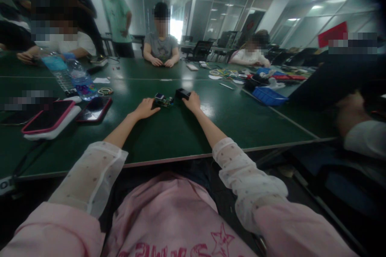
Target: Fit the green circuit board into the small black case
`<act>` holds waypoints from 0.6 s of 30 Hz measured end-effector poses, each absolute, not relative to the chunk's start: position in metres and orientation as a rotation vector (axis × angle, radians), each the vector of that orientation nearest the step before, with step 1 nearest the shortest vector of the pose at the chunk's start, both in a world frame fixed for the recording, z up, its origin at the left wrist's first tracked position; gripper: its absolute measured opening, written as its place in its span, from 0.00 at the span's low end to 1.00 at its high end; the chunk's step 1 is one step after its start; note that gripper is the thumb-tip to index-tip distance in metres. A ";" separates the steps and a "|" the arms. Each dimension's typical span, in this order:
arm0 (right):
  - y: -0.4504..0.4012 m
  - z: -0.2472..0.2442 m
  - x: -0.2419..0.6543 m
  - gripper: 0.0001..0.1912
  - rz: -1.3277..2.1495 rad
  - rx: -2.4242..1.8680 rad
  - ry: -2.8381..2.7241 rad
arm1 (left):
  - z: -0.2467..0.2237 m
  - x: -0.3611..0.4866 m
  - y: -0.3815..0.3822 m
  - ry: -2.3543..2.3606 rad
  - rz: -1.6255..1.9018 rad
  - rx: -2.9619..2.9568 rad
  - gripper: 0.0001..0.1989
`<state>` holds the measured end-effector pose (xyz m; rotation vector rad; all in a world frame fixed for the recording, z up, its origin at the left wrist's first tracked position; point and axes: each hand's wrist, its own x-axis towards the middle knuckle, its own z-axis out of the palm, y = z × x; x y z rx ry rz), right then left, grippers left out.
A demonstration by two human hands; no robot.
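Observation:
My left hand [146,109] lies low over the green tabletop, thumb apart from the fingers. Right at its fingertips sits a small green circuit board [165,102] with a little screen on top; whether the fingers touch it is unclear. A black box-shaped case [182,93] is in my right hand [193,103], gripped at its right end with the thumb along the near side. The far fingers are partly hidden. Board and case lie close together, a narrow gap between them.
To the left are phones [94,109], water bottles [80,78] and a coiled cable [105,91]. A blue basket [269,95], a pen [226,86] and tangled wires [230,74] lie to the right. A person [161,44] sits opposite; others are at both sides.

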<state>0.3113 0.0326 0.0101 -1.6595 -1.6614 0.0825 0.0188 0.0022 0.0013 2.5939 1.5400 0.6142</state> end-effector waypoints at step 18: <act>0.030 0.015 0.303 0.22 0.142 -1.625 -1.784 | 0.002 0.018 0.003 1.556 0.592 2.594 0.35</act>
